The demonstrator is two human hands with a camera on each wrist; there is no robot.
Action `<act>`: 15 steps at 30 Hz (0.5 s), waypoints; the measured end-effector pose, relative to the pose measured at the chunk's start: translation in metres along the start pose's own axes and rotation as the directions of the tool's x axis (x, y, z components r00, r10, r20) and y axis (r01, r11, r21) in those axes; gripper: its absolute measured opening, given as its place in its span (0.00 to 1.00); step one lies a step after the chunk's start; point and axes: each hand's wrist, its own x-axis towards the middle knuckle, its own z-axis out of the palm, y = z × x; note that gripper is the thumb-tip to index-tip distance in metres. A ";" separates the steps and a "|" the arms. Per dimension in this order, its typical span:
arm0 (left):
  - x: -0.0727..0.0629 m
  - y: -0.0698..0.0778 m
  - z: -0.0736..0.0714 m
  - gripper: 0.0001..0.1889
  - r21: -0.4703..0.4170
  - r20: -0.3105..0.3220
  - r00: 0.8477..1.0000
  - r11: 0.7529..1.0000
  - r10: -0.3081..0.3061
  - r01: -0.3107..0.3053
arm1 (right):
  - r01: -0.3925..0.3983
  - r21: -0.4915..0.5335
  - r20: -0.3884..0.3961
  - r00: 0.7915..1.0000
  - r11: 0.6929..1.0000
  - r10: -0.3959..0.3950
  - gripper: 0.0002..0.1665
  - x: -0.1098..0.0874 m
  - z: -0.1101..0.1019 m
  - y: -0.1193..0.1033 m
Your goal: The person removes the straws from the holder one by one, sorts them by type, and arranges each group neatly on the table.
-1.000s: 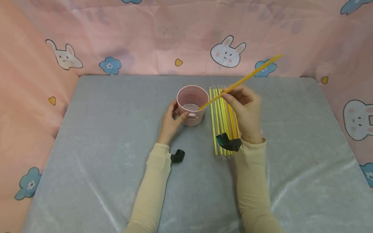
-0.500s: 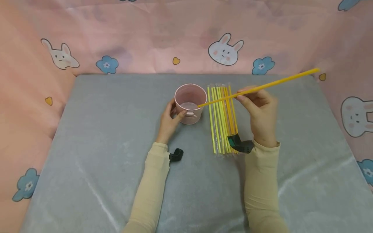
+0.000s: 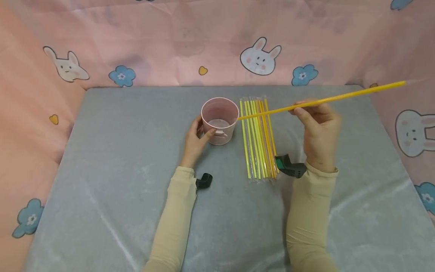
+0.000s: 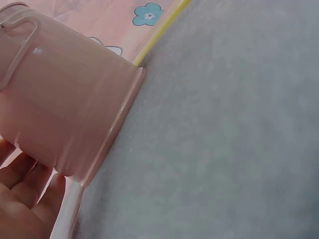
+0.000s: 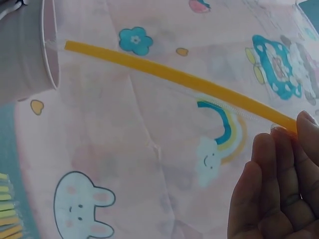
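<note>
A pink bucket (image 3: 220, 136) stands upright on the grey table, its mouth facing up. My left hand (image 3: 194, 145) grips its left side, the thumb lying across the front by a small handle fitting; some fingers (image 4: 50, 196) show against its wall in the left wrist view. My right hand (image 3: 321, 132) pinches an orange-yellow drinking straw (image 3: 343, 96) in a clear wrapper between thumb and fingertips. The straw slants up to the right, its lower left end at the bucket's right rim. In the right wrist view, clear wrapper extends past the straw's end (image 5: 70, 46) towards the bucket mouth.
Several wrapped straws (image 3: 255, 139), yellow-green and orange, lie side by side on the table (image 3: 129, 189) between the bucket and my right hand. A pink cartoon-print curtain (image 3: 163, 41) hangs round the back and sides. Black wrist cameras (image 3: 290, 166) sit at both cuffs.
My right hand has moved right, away from the bucket. The straw now lies flatter, and its lower end has shifted from inside the bucket to the right rim. The left hand keeps its hold.
</note>
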 end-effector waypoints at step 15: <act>0.000 0.001 0.000 0.56 0.001 -0.002 1.000 1.000 -0.005 0.005 | -0.017 -0.065 -0.046 0.999 0.998 0.014 0.09 0.004 -0.021 -0.010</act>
